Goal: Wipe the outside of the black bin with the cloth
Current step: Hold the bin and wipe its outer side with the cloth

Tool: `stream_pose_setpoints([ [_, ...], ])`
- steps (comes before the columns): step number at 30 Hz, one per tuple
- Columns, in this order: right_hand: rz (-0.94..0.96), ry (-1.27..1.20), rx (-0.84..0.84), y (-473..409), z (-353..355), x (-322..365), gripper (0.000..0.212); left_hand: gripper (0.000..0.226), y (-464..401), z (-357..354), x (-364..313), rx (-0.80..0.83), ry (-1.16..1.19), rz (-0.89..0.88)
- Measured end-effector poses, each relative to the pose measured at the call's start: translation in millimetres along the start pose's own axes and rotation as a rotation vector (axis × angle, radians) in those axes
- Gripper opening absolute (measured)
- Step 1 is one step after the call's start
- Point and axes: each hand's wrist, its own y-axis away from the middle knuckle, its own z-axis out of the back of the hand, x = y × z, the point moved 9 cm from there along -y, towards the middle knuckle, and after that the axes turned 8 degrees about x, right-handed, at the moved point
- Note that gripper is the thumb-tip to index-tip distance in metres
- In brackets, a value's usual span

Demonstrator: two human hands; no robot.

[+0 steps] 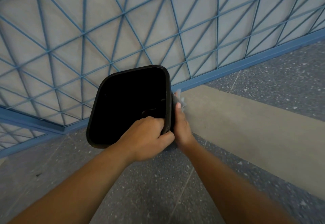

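Note:
The black bin [130, 104] is seen from above, with its square mouth open toward me and a dark inside. My left hand [149, 135] grips the bin's near right rim, fingers curled over the edge and thumb outside. My right hand [182, 125] presses a pale grey-blue cloth [181, 98] flat against the bin's outer right wall. Only a blurred tip of the cloth shows past my fingers; the rest lies hidden under my palm. The bin's other outer walls are out of sight.
A blue metal grille [123, 30] over a pale panel fills the space behind and to the left of the bin. Speckled grey floor [158, 179] lies below, crossed by a plain beige strip [246, 127] on the right.

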Motion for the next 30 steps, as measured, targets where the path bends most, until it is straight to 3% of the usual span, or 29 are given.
stream_pose_setpoints([
  [2,-0.039,-0.028,0.009,-17,5,2,0.056,0.029,-2,1,0,0.000,0.000,0.008],
  [5,-0.283,-0.146,-0.043,-23,15,-22,0.061,0.031,-3,3,0,-0.003,-0.016,0.012],
  [7,-0.365,-0.087,-0.070,-9,16,-34,0.063,0.031,-3,3,1,0.000,-0.013,0.009],
  [11,-0.262,-0.081,-0.083,22,3,-28,0.061,0.029,-3,2,-1,0.005,0.005,0.004],
  [15,-0.131,0.026,-0.029,-3,3,1,0.061,0.028,-5,4,-1,0.023,-0.024,-0.001],
  [21,-0.393,-0.072,-0.074,-9,24,-41,0.060,0.031,-5,4,-1,0.018,-0.030,-0.003],
  [23,-0.367,-0.083,-0.084,9,17,-47,0.057,0.029,-4,3,-1,0.020,-0.030,-0.003],
  [27,-0.080,-0.078,-0.041,10,4,-18,0.054,0.029,-3,2,0,0.017,-0.041,-0.006],
  [30,-0.171,-0.088,-0.024,-14,10,-17,0.057,0.029,-6,4,1,0.030,-0.041,-0.010],
])
